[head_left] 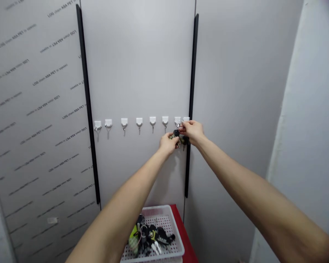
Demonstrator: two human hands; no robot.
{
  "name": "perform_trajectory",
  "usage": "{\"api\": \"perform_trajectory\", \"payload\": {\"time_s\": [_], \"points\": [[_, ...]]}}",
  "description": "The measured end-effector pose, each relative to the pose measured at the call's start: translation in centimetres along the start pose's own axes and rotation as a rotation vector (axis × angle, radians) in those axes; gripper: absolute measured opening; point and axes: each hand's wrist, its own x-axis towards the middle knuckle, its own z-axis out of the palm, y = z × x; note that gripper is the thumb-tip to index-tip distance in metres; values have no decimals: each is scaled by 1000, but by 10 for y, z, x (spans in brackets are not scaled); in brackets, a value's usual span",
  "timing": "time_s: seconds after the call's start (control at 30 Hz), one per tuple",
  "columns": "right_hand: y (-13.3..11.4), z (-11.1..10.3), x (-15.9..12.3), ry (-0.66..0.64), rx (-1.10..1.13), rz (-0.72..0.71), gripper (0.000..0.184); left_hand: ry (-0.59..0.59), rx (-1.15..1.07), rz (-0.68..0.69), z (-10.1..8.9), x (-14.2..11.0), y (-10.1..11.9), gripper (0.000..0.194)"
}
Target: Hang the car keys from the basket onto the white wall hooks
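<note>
A bunch of keys (176, 133) with a black fob hangs from a large metal ring (180, 124) in front of the row's right end. My right hand (192, 130) pinches that ring close to a white hook (177, 119). Lower and to the left, my left hand (168, 143) has its fingers closed round the keys. Whether the ring rests on the hook I cannot tell. Another dark key bunch (184, 141) shows just beyond, below the rightmost hook (186, 119), partly hidden by my right hand.
Several white hooks (139, 121) run left along the pale panel (139, 65). Long black handles (89, 106) edge it on both sides. Below, a white plastic basket (178, 241) with keys and dark pouches (159, 235) stands on a red surface (185, 233).
</note>
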Motion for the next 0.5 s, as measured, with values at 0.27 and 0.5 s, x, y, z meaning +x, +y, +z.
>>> {"api": "perform_trajectory", "payload": {"time_s": [0.27, 0.5], "points": [[15, 1, 5, -23, -178, 84, 11, -47, 110, -96, -7, 1, -13, 22], [37, -5, 9, 2, -299, -82, 17, -105, 165, -156, -19, -14, -23, 32]]}}
